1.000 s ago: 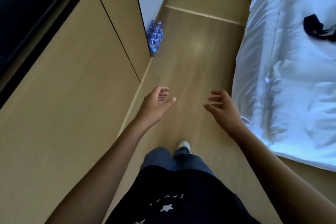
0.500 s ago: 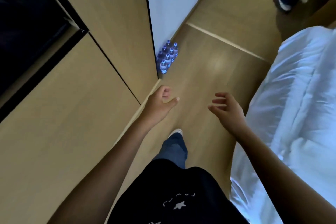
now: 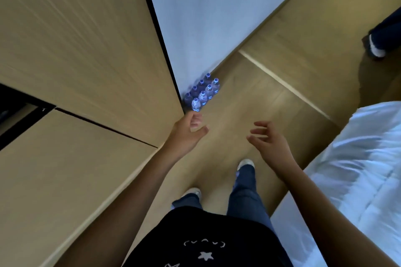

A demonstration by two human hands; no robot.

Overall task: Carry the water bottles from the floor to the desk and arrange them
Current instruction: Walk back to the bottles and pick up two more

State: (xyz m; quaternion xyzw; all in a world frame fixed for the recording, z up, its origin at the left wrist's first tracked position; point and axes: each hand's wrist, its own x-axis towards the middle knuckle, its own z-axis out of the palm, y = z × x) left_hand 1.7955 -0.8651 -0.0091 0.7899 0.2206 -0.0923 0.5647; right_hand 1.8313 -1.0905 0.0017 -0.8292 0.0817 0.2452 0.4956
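Head view: water bottles point(image 3: 201, 93) clustered upright in two rows on the wooden floor point(image 3: 249, 106), tucked into the corner where the white wall point(image 3: 201, 17) meets the wooden cabinet point(image 3: 86, 50). Left hand point(image 3: 188, 131) held out near the closest bottle, fingers loosely curled, gripping nothing. Right hand point(image 3: 269, 141) beside it, fingers spread and relaxed, likewise empty. White bed point(image 3: 358, 169) along the floor's right edge.

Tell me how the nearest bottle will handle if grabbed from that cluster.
The nearest bottle looks tall and narrow, so probably tippy if nudged. It stands tight against the other bottles, so a knock may topple neighbours. It looks capped and possibly full, so likely heavy for its size.
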